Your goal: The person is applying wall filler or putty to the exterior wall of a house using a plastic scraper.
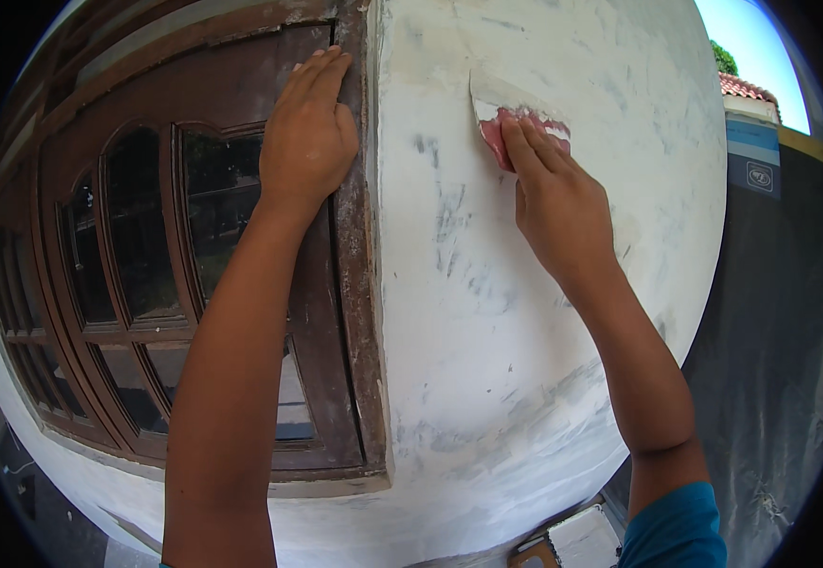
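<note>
- Gripping a red scraper [494, 139], the right hand [568, 213] is closing its fingers [525, 144] over the tool's body, with the fore fingers lying stretched along its face.
- The scraper is sitting on the upper part of the white wall [516, 322], right of the window; its wide, pale blade is pointing upward and lying close to the surface, and white smears are covering part of the red.
- The left hand [307, 133] is holding nothing that shows; its fingers are lying extended and close together, and they are resting on the upper right part of the brown window frame [362, 312].
- Beside that hand, dark glass panes [142, 222] are filling the wooden window, some of them reflecting the surroundings.
- Around the scraper, grey streaks and patches are marking the wall, which is appearing curved through the lens.
- Both bare forearms are reaching up from below, and a blue sleeve [677, 530] is covering the right upper arm.
- Near that sleeve, a whitish flat object [585, 540] is lying low down, its kind unclear.
- Farther right, a dark surface [762, 284] is standing below a red tiled roof [749, 88], green foliage [724, 59] and bright sky.
</note>
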{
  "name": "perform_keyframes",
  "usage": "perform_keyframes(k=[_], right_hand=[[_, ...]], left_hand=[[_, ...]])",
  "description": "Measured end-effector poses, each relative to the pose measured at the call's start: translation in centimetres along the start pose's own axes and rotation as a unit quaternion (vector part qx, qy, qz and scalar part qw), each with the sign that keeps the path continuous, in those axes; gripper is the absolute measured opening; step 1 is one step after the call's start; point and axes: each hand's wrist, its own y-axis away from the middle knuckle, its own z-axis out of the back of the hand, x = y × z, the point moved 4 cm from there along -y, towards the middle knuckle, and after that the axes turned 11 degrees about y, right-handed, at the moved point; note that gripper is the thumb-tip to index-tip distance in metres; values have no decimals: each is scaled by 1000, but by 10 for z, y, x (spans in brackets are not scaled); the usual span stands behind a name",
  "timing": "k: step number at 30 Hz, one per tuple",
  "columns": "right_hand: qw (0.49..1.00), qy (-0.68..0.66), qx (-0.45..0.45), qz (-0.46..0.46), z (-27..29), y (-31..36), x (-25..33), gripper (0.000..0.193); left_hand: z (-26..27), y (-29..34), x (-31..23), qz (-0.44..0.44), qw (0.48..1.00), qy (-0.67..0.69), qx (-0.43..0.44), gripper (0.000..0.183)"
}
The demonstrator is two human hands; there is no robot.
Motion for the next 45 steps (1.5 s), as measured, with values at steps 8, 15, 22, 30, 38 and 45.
perform_keyframes(k=[8,15,22,30,38,45], right_hand=[[965,-168,185,78,75,151,63,46],[852,-303,305,-301,140,271,51,44],[449,-479,197,-728,168,385,51,30],[327,-433,208,-814,199,463,33,28],[341,-98,386,-852,290,741,-32,32],[267,86,447,-850,396,952,-83,36]], left_hand=[[2,2,5,-4,1000,2,8,44],[11,43,-24,42,996,68,-27,47],[54,266,-204,387,844,364,-72,55],[51,387,-398,546,683,440,205,46],[39,529,-499,647,345,373,568,46],[61,623,-571,701,232,281,613,44]])
